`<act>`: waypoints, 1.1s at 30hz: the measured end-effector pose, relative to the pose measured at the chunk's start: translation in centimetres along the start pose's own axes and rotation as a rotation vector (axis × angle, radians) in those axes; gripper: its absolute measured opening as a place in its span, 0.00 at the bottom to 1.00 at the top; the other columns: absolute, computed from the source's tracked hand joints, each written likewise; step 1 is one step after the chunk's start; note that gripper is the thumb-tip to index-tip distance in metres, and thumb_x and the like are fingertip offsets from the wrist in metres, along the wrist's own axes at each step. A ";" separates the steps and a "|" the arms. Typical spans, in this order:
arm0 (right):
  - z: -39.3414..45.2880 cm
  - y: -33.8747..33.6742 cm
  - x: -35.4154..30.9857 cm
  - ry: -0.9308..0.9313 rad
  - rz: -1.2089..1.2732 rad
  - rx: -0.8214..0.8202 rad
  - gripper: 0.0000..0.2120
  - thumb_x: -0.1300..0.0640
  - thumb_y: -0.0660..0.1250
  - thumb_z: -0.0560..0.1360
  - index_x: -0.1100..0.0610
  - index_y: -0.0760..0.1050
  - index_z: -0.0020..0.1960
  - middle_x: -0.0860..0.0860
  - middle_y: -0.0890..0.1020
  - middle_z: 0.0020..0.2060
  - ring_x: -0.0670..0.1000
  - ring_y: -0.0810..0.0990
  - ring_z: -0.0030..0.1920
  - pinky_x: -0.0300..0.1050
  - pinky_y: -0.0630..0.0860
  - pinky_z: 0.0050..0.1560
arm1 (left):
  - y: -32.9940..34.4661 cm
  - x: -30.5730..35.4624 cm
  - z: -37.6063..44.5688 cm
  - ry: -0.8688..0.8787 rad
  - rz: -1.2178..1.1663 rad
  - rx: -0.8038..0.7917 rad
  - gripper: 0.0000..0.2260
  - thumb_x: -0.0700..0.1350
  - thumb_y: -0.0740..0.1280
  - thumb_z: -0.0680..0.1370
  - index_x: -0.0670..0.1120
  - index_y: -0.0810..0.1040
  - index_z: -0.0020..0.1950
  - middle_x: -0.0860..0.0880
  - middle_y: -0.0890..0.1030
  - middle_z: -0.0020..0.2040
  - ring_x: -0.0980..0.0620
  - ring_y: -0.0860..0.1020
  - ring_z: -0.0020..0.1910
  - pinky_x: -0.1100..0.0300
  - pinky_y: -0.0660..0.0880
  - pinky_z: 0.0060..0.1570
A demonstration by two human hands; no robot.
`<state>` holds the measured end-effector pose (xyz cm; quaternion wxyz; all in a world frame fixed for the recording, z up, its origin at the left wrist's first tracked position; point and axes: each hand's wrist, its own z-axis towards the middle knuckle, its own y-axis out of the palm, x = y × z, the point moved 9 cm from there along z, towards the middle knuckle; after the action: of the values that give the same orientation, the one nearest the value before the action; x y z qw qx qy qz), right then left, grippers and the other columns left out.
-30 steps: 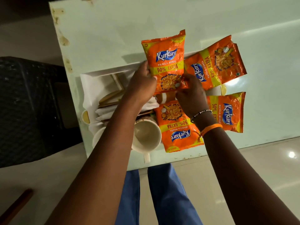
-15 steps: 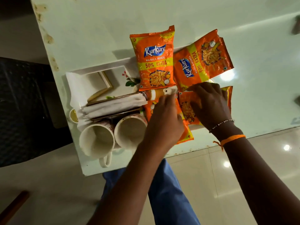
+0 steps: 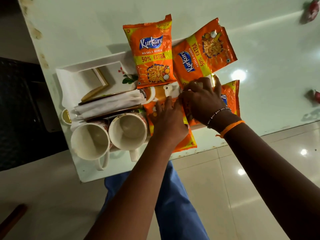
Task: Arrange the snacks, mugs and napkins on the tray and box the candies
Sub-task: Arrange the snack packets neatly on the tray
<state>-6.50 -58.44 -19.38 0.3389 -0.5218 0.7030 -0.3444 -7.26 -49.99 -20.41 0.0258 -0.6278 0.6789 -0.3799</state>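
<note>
Four orange snack packets [image 3: 153, 54], two white mugs [image 3: 90, 141], one napkin stack [image 3: 110, 104] on white tray [image 3: 69, 80] atop pale counter [image 3: 86, 32]

Left hand [image 3: 168, 122] pressed flat, fingers spread, on the near packet; right hand [image 3: 201, 99] curled over the near-right packet, grip unclear; two red candies [image 3: 312, 10] far right on counter

Both hands [image 3: 183, 110] on tray's [image 3: 69, 73] snack packets [image 3: 230, 99]

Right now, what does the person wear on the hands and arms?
Both forearms are bare; no sleeves show. The right hand has two bands at its wrist: a thin bead bracelet of dark and pale beads, and behind it an orange thread band with a small knotted end. The left hand shows no ring, watch or band.
</note>
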 end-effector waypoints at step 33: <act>0.6 -4.8 14.0 0.609 1.075 0.270 0.14 0.61 0.65 0.74 0.64 0.73 0.58 0.62 0.79 0.57 0.59 0.79 0.56 0.56 0.77 0.58 | 2.4 6.5 1.3 0.246 0.177 0.159 0.40 0.47 0.65 0.77 0.51 0.37 0.75 0.41 0.46 0.77 0.38 0.44 0.76 0.43 0.47 0.75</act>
<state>-6.77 -73.06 -17.32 0.3124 0.0729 0.8822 -0.3447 -9.91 -56.45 -19.77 0.0252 -0.5103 0.6974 -0.5026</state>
